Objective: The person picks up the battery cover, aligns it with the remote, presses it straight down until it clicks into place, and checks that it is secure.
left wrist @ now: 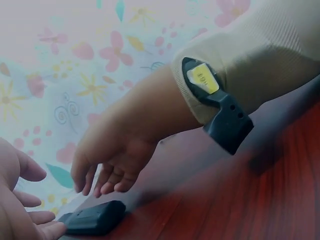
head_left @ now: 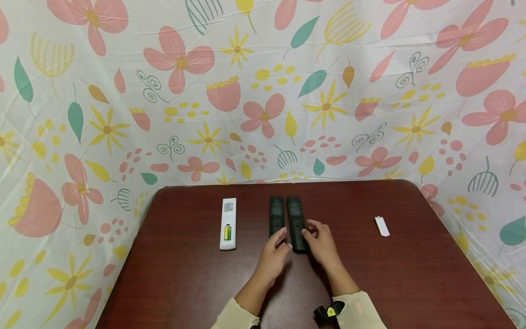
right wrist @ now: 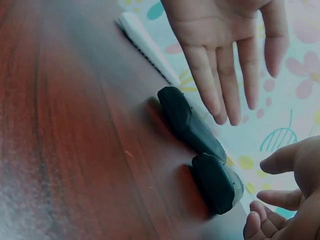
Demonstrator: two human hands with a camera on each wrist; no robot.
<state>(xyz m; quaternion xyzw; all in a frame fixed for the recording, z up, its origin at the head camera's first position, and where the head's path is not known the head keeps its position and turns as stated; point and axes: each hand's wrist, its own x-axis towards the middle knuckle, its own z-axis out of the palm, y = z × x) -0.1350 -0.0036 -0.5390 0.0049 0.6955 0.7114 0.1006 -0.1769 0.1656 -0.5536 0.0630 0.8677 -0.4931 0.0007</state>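
Two black remote controls lie side by side with their backs up, the left black remote (head_left: pixel 277 211) and the right black remote (head_left: pixel 295 219). Over the near end of the left one is my left hand (head_left: pixel 272 259), fingers fairly straight. My right hand (head_left: pixel 323 246) is beside the right remote's near end, fingers loosely extended. In the right wrist view, a gap shows between the left hand (right wrist: pixel 215 30) and the black remotes; neither hand grips anything. To the left lies a white remote control (head_left: pixel 228 211), its battery bay uncovered and batteries (head_left: pixel 228 232) visible inside.
A small white battery cover (head_left: pixel 381 226) lies on the right part of the brown wooden table (head_left: pixel 197 288). Flower-printed cloth (head_left: pixel 263 91) hangs along the table's back edge and sides. A black wrist camera mount (head_left: pixel 326 313) sits at the right sleeve.
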